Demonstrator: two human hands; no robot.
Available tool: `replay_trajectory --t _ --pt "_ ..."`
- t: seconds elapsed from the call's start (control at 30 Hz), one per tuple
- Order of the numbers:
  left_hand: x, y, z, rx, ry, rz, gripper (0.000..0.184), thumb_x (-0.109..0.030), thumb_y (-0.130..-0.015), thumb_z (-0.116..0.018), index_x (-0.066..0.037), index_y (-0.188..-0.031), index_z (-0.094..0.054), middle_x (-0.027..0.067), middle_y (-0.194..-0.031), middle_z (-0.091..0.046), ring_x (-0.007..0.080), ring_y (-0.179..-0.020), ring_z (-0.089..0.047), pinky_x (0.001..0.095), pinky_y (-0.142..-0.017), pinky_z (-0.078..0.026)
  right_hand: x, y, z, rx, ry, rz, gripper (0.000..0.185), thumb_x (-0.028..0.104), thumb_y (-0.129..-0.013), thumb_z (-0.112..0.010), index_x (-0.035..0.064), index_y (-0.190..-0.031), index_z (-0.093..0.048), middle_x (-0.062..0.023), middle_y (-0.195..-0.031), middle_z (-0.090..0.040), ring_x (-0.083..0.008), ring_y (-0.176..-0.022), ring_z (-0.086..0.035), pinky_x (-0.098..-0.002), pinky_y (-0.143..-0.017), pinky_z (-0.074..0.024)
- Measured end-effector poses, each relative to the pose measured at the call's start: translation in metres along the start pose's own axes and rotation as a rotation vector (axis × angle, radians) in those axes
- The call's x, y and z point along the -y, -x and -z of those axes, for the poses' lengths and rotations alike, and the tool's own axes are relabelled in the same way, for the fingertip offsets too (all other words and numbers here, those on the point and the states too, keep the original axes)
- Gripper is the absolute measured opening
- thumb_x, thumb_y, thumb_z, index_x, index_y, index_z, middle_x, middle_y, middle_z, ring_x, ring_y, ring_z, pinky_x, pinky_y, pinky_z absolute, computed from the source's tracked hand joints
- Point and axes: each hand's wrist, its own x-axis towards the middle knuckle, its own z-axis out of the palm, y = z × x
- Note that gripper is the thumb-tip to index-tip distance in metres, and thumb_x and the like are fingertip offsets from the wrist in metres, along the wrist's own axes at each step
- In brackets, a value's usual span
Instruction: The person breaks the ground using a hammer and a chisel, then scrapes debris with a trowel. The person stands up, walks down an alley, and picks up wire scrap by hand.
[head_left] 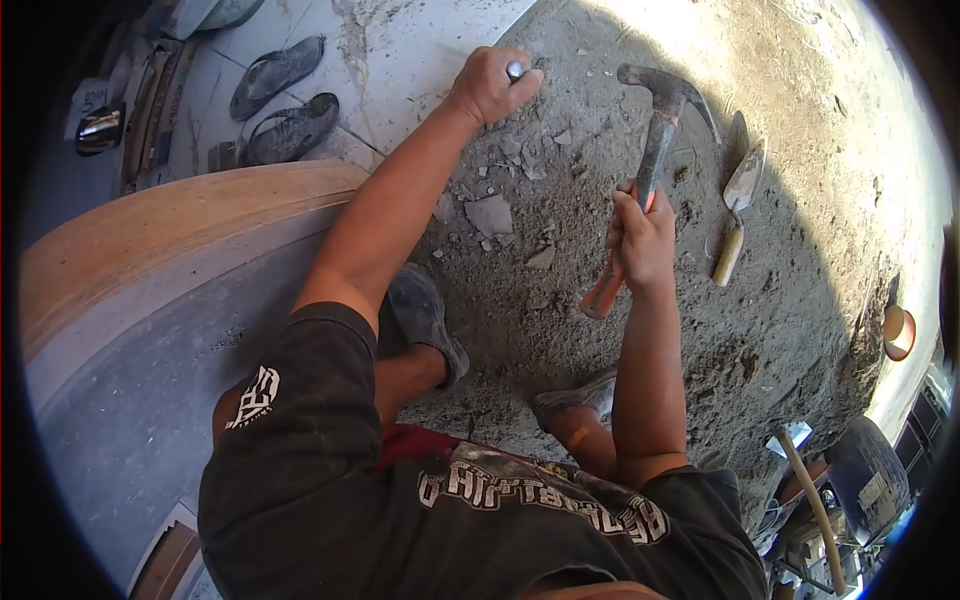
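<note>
My left hand [490,88] is closed in a fist around a steel chisel [515,71], at the edge of the white floor tiles [400,70]. Only the chisel's round top end shows; its lower part is hidden. Gripped in my right hand [643,235] is a claw hammer [662,110] with a dark metal head and an orange-and-black handle. The hammer's head is raised above the dirt, to the right of the chisel. Broken tile pieces [489,216] lie on the ground below my left hand.
A trowel [741,190] with a wooden handle lies on the dirt [720,330] at right. Two sandals [290,130] rest on the tiles. A curved wooden edge [180,215] runs along the left. An orange pipe end [899,332] and a long-handled tool [815,500] are at right.
</note>
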Motion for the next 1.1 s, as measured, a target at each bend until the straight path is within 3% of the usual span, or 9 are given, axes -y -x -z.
replay_trajectory --t 0.07,0.13,0.23,0.37,0.63,0.73,0.87,1.0,1.1 --pt "0.015 -0.007 0.013 0.018 0.083 0.043 0.030 -0.024 -0.087 -0.063 -0.004 -0.067 -0.052 0.0019 -0.058 -0.040 0.0141 -0.057 -0.039 0.0364 -0.055 -0.038 0.013 0.002 -0.004 0.064 0.089 0.054 0.015 0.019 -0.093 -0.059 0.0046 -0.094 -0.053 -0.0015 -0.067 -0.053 -0.0100 -0.052 -0.051 -0.0278 -0.047 -0.0418" --pt "0.030 -0.015 0.027 0.179 0.079 0.015 0.024 -0.024 -0.090 -0.059 -0.006 -0.076 -0.055 -0.0008 -0.067 -0.046 0.0117 -0.064 -0.044 0.0328 -0.060 -0.041 0.020 -0.005 -0.007 0.074 0.232 0.183 0.028 0.031 -0.095 -0.058 0.0030 -0.094 -0.053 -0.0037 -0.067 -0.053 -0.0147 -0.053 -0.052 -0.0324 -0.051 -0.0446" --pt "0.037 -0.021 0.041 0.306 0.287 0.112 0.020 -0.026 -0.093 -0.055 -0.007 -0.087 -0.056 -0.0004 -0.080 -0.050 0.0127 -0.074 -0.049 0.0311 -0.070 -0.044 0.049 -0.011 -0.015 0.105 0.382 0.415 0.050 0.050 -0.097 -0.055 -0.0007 -0.098 -0.055 -0.0126 -0.069 -0.059 -0.0266 -0.059 -0.061 -0.0425 -0.060 -0.0494" --pt "0.058 -0.016 0.051 0.434 0.116 0.096 0.024 -0.029 -0.095 -0.051 -0.005 -0.096 -0.057 0.0032 -0.089 -0.055 0.0163 -0.088 -0.053 0.0337 -0.085 -0.044 0.081 -0.004 -0.039 0.095 0.584 0.581 0.052 0.046 -0.099 -0.051 -0.0059 -0.108 -0.057 -0.0231 -0.076 -0.066 -0.0403 -0.079 -0.068 -0.0491 -0.070 -0.0516" --pt "0.033 -0.019 0.047 0.376 -0.182 0.070 0.048 -0.037 -0.094 -0.050 0.000 -0.123 -0.058 0.0159 -0.110 -0.064 0.0263 -0.105 -0.058 0.0387 -0.095 -0.043 0.072 -0.011 -0.052 0.109 0.695 0.497 0.050 0.045 -0.099 -0.052 -0.0050 -0.106 -0.054 -0.0243 -0.080 -0.066 -0.0417 -0.081 -0.067 -0.0501 -0.071 -0.0513" --pt "0.032 -0.018 0.054 0.455 -0.144 0.126 0.039 -0.037 -0.094 -0.050 -0.004 -0.115 -0.058 0.0144 -0.111 -0.062 0.0258 -0.105 -0.058 0.0376 -0.096 -0.043 0.080 0.002 -0.058 0.097 0.508 0.464 0.049 0.044 -0.099 -0.051 -0.0042 -0.105 -0.054 -0.0236 -0.079 -0.066 -0.0413 -0.081 -0.067 -0.0506 -0.072 -0.0509" --pt "0.017 -0.017 0.045 0.236 -0.119 -0.029 0.032 -0.035 -0.095 -0.051 -0.005 -0.106 -0.057 0.0093 -0.100 -0.059 0.0235 -0.096 -0.056 0.0363 -0.089 -0.044 0.044 -0.033 -0.049 0.129 0.863 0.472 0.043 0.039 -0.098 -0.056 -0.0035 -0.097 -0.052 -0.0210 -0.073 -0.066 -0.0392 -0.072 -0.068 -0.0480 -0.063 -0.0514" --pt "0.031 -0.010 0.049 0.347 -0.116 0.114 0.025 -0.028 -0.095 -0.053 -0.006 -0.104 -0.053 0.0118 -0.099 -0.060 0.0292 -0.093 -0.058 0.0392 -0.088 -0.046 0.089 0.009 -0.053 0.097 0.543 0.419 0.044 0.041 -0.099 -0.053 -0.0024 -0.097 -0.053 -0.0206 -0.078 -0.067 -0.0405 -0.077 -0.067 -0.0500 -0.069 -0.0513" --pt "0.032 -0.003 0.042 0.312 -0.100 0.026 0.024 -0.028 -0.095 -0.053 -0.006 -0.102 -0.053 0.0121 -0.097 -0.060 0.0293 -0.091 -0.058 0.0393 -0.086 -0.046 0.041 -0.028 -0.053 0.112 0.783 0.527 0.044 0.041 -0.100 -0.053 -0.0021 -0.093 -0.051 -0.0197 -0.071 -0.066 -0.0399 -0.071 -0.067 -0.0475 -0.064 -0.0512"
